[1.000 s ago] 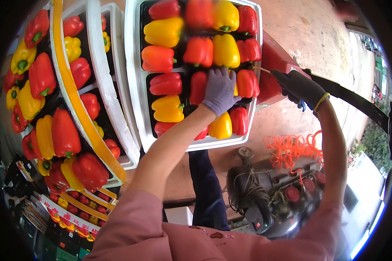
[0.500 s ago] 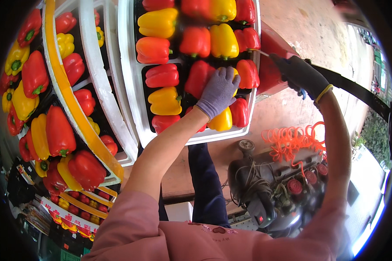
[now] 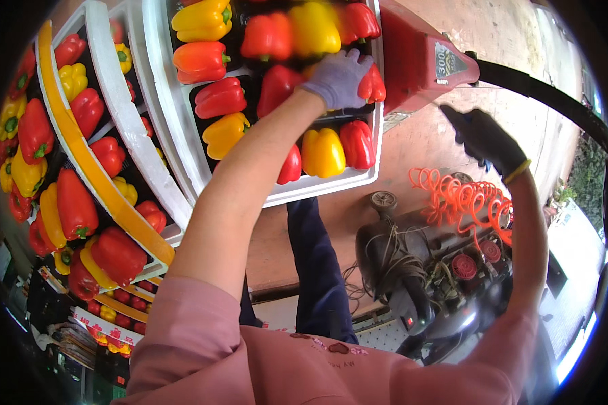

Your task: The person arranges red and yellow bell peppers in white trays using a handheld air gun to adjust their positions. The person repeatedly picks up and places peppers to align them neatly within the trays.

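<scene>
My left hand (image 3: 344, 79), in a grey-purple glove, has its fingers curled over a red bell pepper (image 3: 371, 85) at the right side of a white foam box (image 3: 327, 183). A red pepper (image 3: 277, 86) lies left of that hand. Nearer to me in the box are a yellow bell pepper (image 3: 323, 152) and a red one (image 3: 357, 144). Off to the right of the box, my right hand (image 3: 485, 140), in a dark glove, is closed around what looks like an air blow gun (image 3: 452, 116); its thin nozzle points toward the box.
A red scale-like machine (image 3: 412, 61) stands beside the box. Stacked foam boxes (image 3: 132, 115) with red and yellow peppers fill the left. An orange coiled hose (image 3: 463, 196) hangs by a dark air compressor (image 3: 412, 253) at lower right.
My left hand has moved from the yellow pepper to the red one on its right. My right hand has drawn back slightly to the right. The whole view has shifted a little.
</scene>
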`<action>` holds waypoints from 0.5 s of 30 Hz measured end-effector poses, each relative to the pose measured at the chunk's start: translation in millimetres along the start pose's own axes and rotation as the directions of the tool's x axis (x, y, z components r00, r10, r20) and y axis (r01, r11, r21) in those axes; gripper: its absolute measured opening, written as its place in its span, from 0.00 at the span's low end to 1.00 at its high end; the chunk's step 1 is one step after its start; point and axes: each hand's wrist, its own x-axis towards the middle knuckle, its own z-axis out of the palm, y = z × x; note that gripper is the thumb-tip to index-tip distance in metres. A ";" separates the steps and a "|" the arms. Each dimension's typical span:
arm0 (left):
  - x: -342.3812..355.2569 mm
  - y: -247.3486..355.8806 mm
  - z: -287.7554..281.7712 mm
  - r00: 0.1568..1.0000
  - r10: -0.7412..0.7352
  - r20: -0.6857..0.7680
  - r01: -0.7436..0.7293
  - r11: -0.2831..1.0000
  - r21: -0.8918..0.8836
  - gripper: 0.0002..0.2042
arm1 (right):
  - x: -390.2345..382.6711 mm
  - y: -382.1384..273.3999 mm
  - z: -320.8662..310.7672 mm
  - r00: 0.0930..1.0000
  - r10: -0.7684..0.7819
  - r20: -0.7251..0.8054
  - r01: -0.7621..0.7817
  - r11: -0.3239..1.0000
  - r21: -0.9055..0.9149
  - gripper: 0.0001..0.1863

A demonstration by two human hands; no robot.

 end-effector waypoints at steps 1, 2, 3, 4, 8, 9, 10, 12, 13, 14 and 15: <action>-0.6 -2.5 -5.0 0.998 0.039 0.046 -0.039 0.999 0.005 0.37 | -10.6 12.1 14.6 0.988 -0.155 0.014 0.155 0.988 -0.015 0.24; -1.4 -4.1 -11.5 0.994 0.089 0.059 -0.090 0.996 0.014 0.39 | -22.0 22.2 29.1 0.968 -0.249 -0.038 0.251 0.966 0.069 0.37; -2.7 -4.8 -18.6 0.987 0.136 0.081 -0.139 0.990 0.026 0.40 | -27.2 27.7 39.7 0.920 -0.387 -0.059 0.390 0.919 0.062 0.36; -7.1 -3.1 -25.3 0.992 0.093 0.085 -0.094 0.996 0.011 0.37 | -24.6 26.6 51.1 0.865 -0.498 -0.066 0.501 0.864 0.051 0.35; -49.7 3.1 -52.0 0.969 -0.001 -0.247 -0.041 0.985 -0.166 0.25 | -11.3 -12.8 87.1 0.915 -0.352 0.199 0.309 0.926 0.218 0.17; -67.2 7.6 -55.9 0.942 -0.104 -0.320 0.023 0.969 -0.246 0.23 | -7.5 -29.4 97.2 0.925 -0.227 0.304 0.141 0.949 0.281 0.17; -87.7 10.7 -60.1 0.899 -0.182 -0.399 0.066 0.955 -0.288 0.19 | -3.4 -47.0 108.0 0.915 -0.180 0.360 0.104 0.970 0.220 0.20; -130.8 15.6 -68.1 0.809 -0.383 -0.446 0.178 0.883 -0.435 0.14 | -6.8 -66.3 126.5 0.824 -0.539 0.174 0.517 0.842 0.156 0.16; -151.1 19.0 -70.5 0.776 -0.472 -0.418 0.271 0.849 -0.454 0.14 | -9.7 -72.5 136.9 0.610 -0.791 0.047 0.790 0.611 0.043 0.15; -169.0 23.4 -71.0 0.732 -0.530 -0.429 0.325 0.824 -0.463 0.14 | -9.6 -72.4 141.0 0.623 -0.780 0.055 0.782 0.623 -0.012 0.16; -185.8 28.6 -70.5 0.739 -0.547 -0.394 0.363 0.816 -0.450 0.13 | -10.7 -69.7 146.1 0.674 -0.731 0.110 0.739 0.671 -0.066 0.18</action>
